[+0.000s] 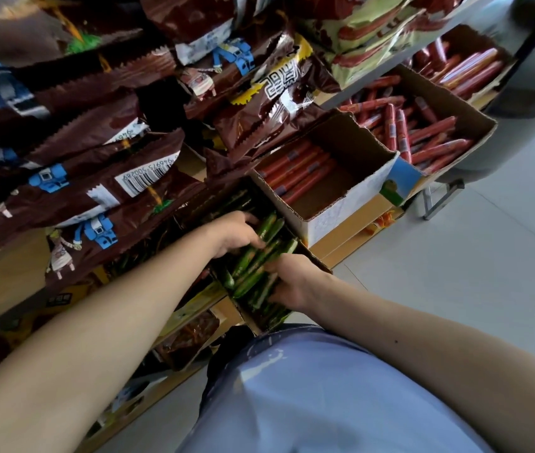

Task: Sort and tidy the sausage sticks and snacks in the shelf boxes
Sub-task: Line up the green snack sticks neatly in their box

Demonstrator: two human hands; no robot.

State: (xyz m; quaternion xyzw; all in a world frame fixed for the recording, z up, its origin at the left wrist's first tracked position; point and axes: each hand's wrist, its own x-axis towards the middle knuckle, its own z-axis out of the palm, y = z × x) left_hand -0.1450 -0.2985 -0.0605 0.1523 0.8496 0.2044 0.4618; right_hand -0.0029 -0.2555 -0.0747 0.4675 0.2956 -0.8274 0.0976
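Observation:
Green sausage sticks point(259, 256) lie bunched in a dark cardboard box point(316, 261) on the low shelf. My left hand point(236, 235) grips the bunch from the far left side, fingers curled over the sticks. From the near right side my right hand point(292, 282) holds the same bunch, its fingertips hidden among the sticks. Both hands squeeze the sticks together inside the box. To the right, a white box point(351, 204) holds a row of red sausage sticks point(299, 171). Further right a larger brown box point(475, 125) holds several red sticks point(423, 135) lying crossed and untidy.
Brown snack bags point(96, 132) hang over the shelf above the boxes and overlap the green sticks' box. Another box of red sticks point(468, 67) sits far right. Packets point(187, 341) lie on the bottom shelf. Pale tiled floor point(455, 273) spreads to the right.

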